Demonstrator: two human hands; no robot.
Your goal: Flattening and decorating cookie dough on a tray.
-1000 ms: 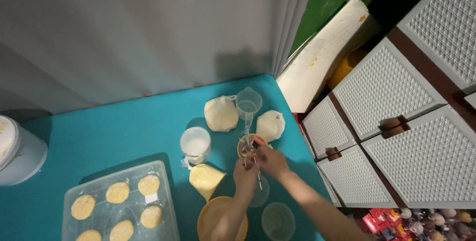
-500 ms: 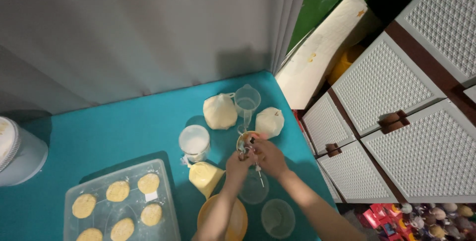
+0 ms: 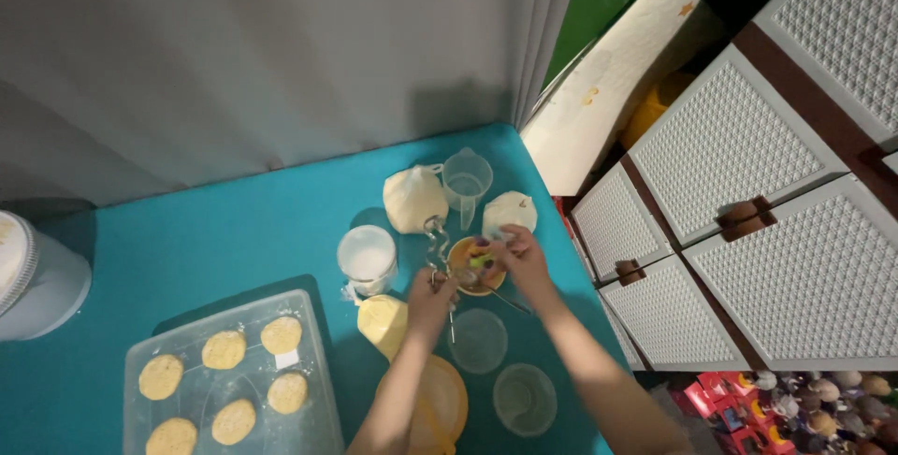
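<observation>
My left hand (image 3: 432, 294) is closed around a twisted metal whisk-like utensil (image 3: 436, 238) that stands just left of a small orange bowl (image 3: 468, 277). My right hand (image 3: 517, 259) reaches over the bowl, its fingertips pinching at the rim; whether they also hold something small I cannot tell. A thin metal handle (image 3: 508, 303) sticks out from under this hand. Both hands are over the teal table (image 3: 234, 231).
Around the bowl are two tied bags of pale dough (image 3: 413, 199) (image 3: 510, 212), a clear measuring jug (image 3: 466, 179), a white cup of powder (image 3: 366, 257), a yellow bag (image 3: 382, 317), two glass bowls (image 3: 479, 341) (image 3: 524, 399), an orange dish (image 3: 444, 408) and a cookie tray (image 3: 229, 380). White cabinets (image 3: 739, 231) stand right.
My left hand has come up from beside the orange dish to the left side of the small bowl. My right hand has stayed at the bowl.
</observation>
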